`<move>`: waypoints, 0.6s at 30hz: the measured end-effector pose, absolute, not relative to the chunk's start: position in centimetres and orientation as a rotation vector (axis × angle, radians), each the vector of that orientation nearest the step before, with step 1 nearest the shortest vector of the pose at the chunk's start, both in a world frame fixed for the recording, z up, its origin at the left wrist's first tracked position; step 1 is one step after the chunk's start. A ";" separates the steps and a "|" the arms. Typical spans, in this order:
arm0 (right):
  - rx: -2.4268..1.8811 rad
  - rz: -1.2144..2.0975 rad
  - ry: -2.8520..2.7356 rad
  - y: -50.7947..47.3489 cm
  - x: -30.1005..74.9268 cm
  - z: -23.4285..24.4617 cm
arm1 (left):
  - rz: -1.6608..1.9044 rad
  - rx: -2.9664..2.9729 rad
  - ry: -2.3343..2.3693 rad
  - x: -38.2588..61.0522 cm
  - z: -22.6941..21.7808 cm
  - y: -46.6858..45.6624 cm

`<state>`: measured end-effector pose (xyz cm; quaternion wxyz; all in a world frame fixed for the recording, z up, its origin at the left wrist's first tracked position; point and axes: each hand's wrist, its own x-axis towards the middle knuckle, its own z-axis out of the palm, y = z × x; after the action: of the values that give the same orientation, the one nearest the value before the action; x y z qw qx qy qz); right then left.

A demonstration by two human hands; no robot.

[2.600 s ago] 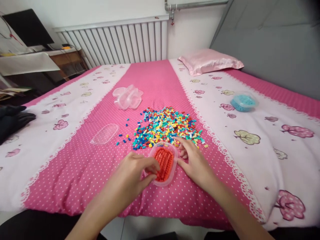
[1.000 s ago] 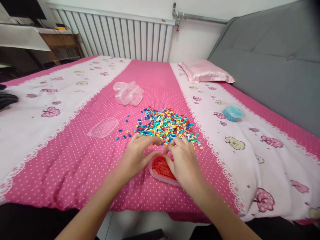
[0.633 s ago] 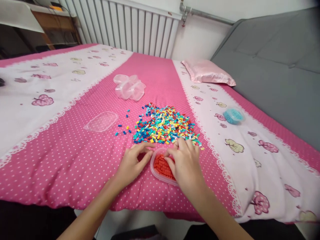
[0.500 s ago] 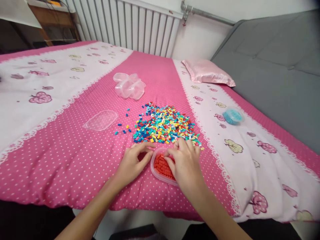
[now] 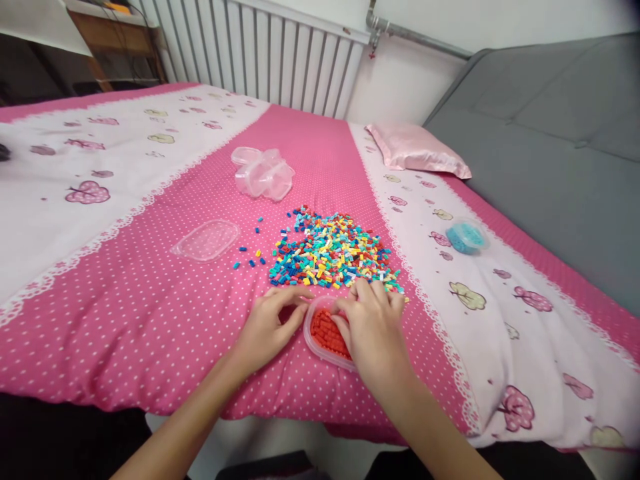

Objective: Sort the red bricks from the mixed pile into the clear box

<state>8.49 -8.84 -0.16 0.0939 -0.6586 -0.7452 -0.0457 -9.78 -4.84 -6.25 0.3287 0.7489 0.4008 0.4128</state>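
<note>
A clear plastic container [image 5: 313,343] sits near the front edge of the bed, with red toy bricks [image 5: 327,331] laid in close rows inside. My left hand [image 5: 274,322] is at its upper left rim, thumb and forefinger curled together against the edge. Over the container's right side is my right hand [image 5: 375,327], thumb and forefinger pinched just above the red bricks. Whatever lies between those fingertips is too small or hidden to make out. Just beyond both hands spreads a pile of mixed-colour toy bricks [image 5: 335,250].
A clear lid [image 5: 207,241] lies to the left of the pile. Farther back are several nested clear containers [image 5: 265,177]. At the right stands a container of light blue pieces [image 5: 466,237]. A pink pillow [image 5: 417,148] rests by the grey headboard [image 5: 540,113].
The view has shifted slightly, so everything appears a little to the right. Both hands hold nearly the same place at the container.
</note>
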 end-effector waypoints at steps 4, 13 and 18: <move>-1.888 -0.227 -2.236 -8.8 8.6 -0.5 | 1.078 1.979 1.047 -9.8 -6.2 -4.8; -1.901 -0.251 -2.228 -8.7 8.4 -0.8 | 1.089 2.012 1.050 -9.8 -6.4 -4.7; -1.924 -0.185 -2.234 -8.6 8.1 -0.3 | 1.084 2.013 1.057 -9.8 -6.3 -4.8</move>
<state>8.11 -8.56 -0.28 0.0937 -0.6485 -0.7528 -0.0623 -9.84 -4.80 -6.25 0.3065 0.7606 0.3995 0.4097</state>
